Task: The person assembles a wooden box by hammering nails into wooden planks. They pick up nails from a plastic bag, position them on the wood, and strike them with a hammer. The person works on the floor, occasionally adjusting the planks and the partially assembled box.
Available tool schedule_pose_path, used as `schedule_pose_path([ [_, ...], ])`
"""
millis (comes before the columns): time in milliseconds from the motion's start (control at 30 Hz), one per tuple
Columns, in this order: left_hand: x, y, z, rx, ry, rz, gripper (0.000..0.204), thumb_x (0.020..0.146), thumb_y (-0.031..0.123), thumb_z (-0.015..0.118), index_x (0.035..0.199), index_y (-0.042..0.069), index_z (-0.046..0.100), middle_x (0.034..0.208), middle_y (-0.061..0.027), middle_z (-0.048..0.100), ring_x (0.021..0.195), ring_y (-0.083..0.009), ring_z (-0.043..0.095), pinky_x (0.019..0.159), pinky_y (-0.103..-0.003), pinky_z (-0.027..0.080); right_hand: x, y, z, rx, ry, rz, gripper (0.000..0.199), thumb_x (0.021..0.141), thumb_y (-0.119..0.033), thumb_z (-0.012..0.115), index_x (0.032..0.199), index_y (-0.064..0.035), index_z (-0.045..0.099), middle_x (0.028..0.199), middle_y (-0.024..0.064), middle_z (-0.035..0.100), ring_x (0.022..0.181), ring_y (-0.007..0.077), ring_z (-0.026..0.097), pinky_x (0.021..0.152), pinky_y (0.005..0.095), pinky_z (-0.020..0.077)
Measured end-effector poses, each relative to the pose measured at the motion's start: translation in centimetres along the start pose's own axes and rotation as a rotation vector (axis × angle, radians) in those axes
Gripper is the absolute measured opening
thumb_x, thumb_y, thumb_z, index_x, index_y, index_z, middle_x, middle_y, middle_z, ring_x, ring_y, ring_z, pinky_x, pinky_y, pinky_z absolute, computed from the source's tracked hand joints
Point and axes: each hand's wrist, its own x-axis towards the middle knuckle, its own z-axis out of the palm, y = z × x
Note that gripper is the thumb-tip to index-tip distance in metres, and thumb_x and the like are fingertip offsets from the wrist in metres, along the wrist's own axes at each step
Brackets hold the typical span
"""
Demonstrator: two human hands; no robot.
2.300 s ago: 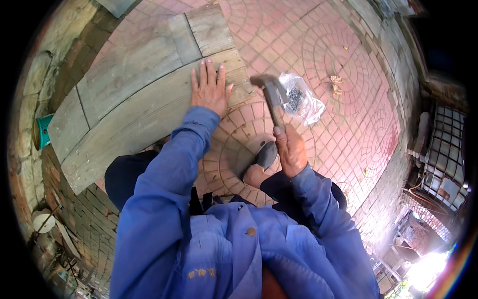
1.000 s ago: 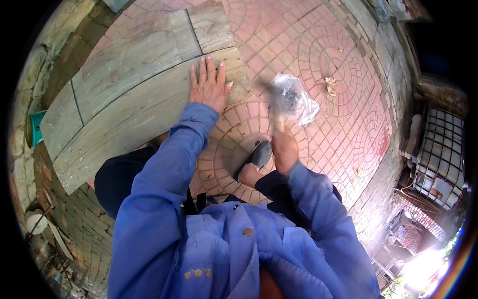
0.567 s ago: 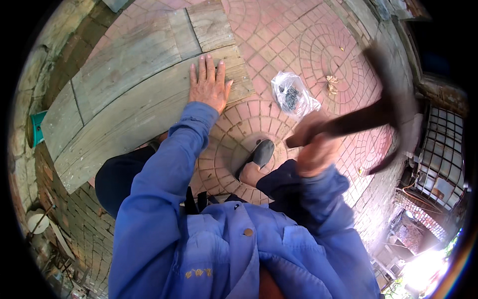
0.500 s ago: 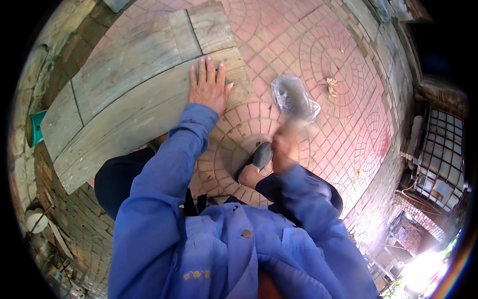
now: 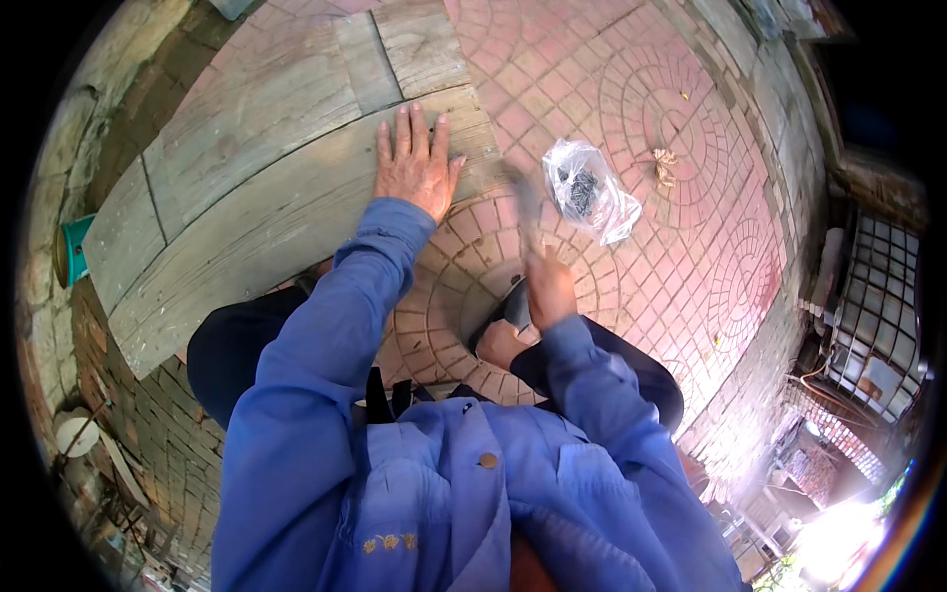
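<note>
My left hand (image 5: 414,178) lies flat with spread fingers on the right part of a weathered wooden panel (image 5: 266,192) made of joined boards. A hammer (image 5: 527,207), smeared by motion, is in my right hand (image 5: 550,288), whose fingers are wrapped round its handle. The blurred hammer head hangs just beyond the panel's right end; whether it touches the wood I cannot tell. Right of the hammer sits a clear plastic bag (image 5: 614,212) with a heap of small dark nails (image 5: 580,189) inside.
Pink patterned paving (image 5: 651,286) spreads under the panel and bag. A dry leaf (image 5: 665,168) lies beyond the bag. At the far left is a green container (image 5: 75,251); a metal grid (image 5: 873,306) stands at the right. My dark shoe (image 5: 513,306) is below the right hand.
My right hand has swung the hammer left, away from in front of the bag and toward the panel's right end. The nails in the bag now show. My left hand stays in place.
</note>
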Motion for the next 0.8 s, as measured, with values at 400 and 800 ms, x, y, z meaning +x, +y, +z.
schedule_pose_path([
  [400,-0.6,-1.7,-0.7,-0.232,0.076,-0.059,0.061,0.097,0.038,0.056,0.147,0.004,0.045,0.153,-0.0283,0.037,0.145,-0.044,0.031,0.12,-0.056,0.022,-6.8,6.7,3.7,0.92,-0.191,1.302,0.023,0.094,-0.023,0.06,0.092,-0.0009,0.055,0.07,0.0111,0.054,0.051,0.0218,0.054,0.044,0.0371,0.0487],
  [800,-8.8,17.3,-20.8,-0.393,0.06,0.937,0.019,0.073,0.024,0.063,0.078,0.007,0.07,0.089,-0.0095,0.066,0.103,-0.0337,0.06,0.111,-0.058,0.035,-4.7,12.3,5.4,-0.123,-0.411,0.422,0.021,0.079,-0.016,0.067,0.095,-0.0023,0.064,0.077,0.0125,0.064,0.068,0.0275,0.064,0.064,0.0399,0.0539],
])
